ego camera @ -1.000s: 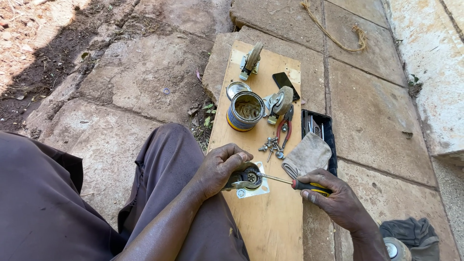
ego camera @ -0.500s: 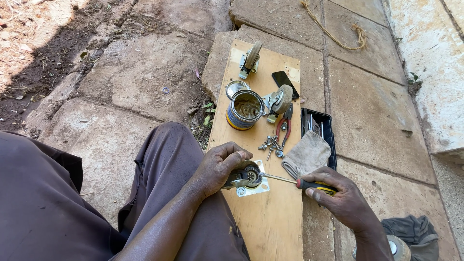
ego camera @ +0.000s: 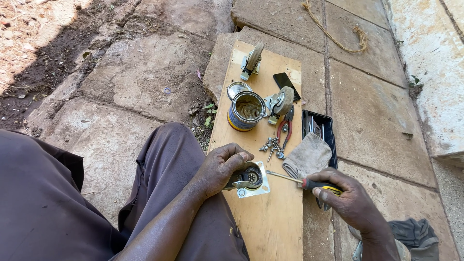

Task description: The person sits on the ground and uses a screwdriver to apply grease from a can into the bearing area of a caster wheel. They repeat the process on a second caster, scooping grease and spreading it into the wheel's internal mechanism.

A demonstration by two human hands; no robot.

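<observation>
Left hand [ego camera: 223,166] curled over a wheel [ego camera: 249,178] near the board's [ego camera: 270,227] left edge, pressing it flat. Right hand [ego camera: 345,198] wrapped tight round a screwdriver [ego camera: 302,182], now pulled a bit back toward the right edge, tip just beside the wheel's plate. Screws [ego camera: 271,146] waiting mid-board.

On the board [ego camera: 270,222], the open tin [ego camera: 245,111] is the landmark: its lid [ego camera: 238,89] just behind, a caster [ego camera: 280,102] to its right, screws [ego camera: 271,146] nearer, another caster [ego camera: 252,60] farther back, the tray [ego camera: 328,126] off the board's right.
</observation>
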